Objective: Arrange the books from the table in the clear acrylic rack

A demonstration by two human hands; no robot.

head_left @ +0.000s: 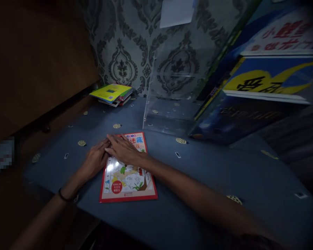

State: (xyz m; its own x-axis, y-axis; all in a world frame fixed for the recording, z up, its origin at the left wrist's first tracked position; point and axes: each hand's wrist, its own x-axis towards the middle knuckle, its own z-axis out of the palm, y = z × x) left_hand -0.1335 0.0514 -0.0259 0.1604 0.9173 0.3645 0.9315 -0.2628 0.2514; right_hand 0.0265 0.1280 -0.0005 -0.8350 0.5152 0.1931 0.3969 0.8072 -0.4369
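Blue tablecloth [198, 173], red-edged book [129, 180] reading "迷藏", right hand [123, 150] overlapping left hand [95, 158], fingers [112, 140] flat

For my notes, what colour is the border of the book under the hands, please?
Red border, in the head view.

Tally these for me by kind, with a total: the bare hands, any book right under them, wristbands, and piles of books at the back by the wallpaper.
Bare hands: 2, the left hand and the right hand
Red-bordered book under them: 1
Dark wristband: 1
Book pile at the back: 1
Total: 5
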